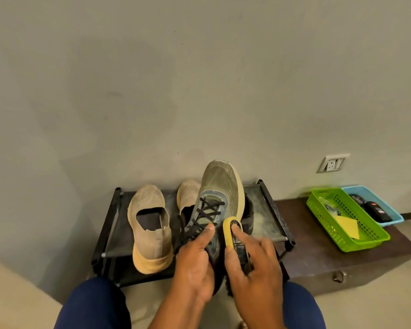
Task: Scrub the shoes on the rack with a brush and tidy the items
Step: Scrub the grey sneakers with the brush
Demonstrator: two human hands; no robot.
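Note:
My left hand (195,260) grips a grey-green laced sneaker (217,193) by its heel end, thumb on the laces, toe pointing up and away above the rack. My right hand (254,260) holds a yellow brush (230,230) against the sneaker's right side, forefinger stretched along the brush's back. A beige slip-on shoe (150,224) lies on the black shoe rack (112,224) to the left. A second beige shoe (188,194) is partly hidden behind the held sneaker.
A dark low bench (318,252) stands right of the rack and carries a green basket (370,236) with a yellow cloth, and a blue basket (394,216) with dark tins. A wall socket (332,162) sits above. My knees frame the bottom edge.

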